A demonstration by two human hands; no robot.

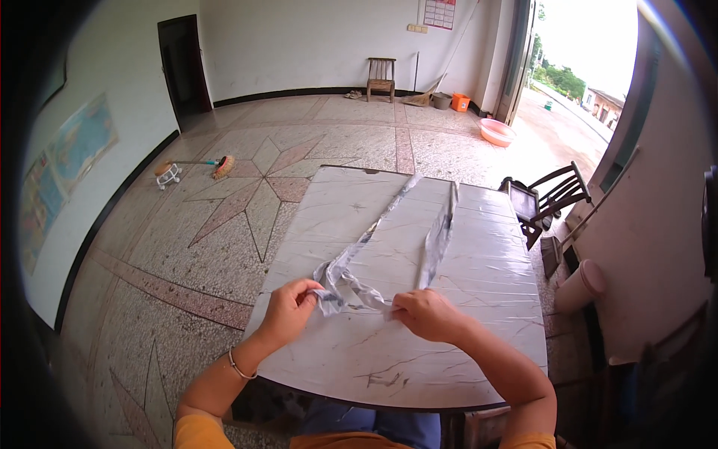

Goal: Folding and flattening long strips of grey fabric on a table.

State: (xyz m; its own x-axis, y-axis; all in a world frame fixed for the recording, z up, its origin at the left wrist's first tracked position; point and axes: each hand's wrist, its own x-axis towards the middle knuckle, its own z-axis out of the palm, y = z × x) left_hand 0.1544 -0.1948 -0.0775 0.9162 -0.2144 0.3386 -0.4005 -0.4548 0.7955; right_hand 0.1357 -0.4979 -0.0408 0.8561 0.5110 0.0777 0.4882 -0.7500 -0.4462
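A long, crumpled strip of thin grey-and-white cloth (pixel 340 263) lies on the white marble-patterned table (pixel 486 337). One length runs from my left hand up to the far edge. Another length of it (pixel 439 243) stretches from near my right hand to the far edge. My left hand (pixel 290 308) pinches one bunched end between thumb and fingers. With its fingers closed, my right hand (pixel 428 314) grips a part of the strip at the table's middle. Between the hands the cloth sags in a loose, twisted loop. Whether both lengths are one piece I cannot tell.
A dark wooden chair (pixel 557 196) stands close by the table's right edge, with a dustpan (pixel 551 257) and a pale cylindrical bin (pixel 580 286) nearer me. Farther off are a pink basin (pixel 497 132), an orange bucket (pixel 460 102), a small chair (pixel 381 79) and a brush (pixel 223 167).
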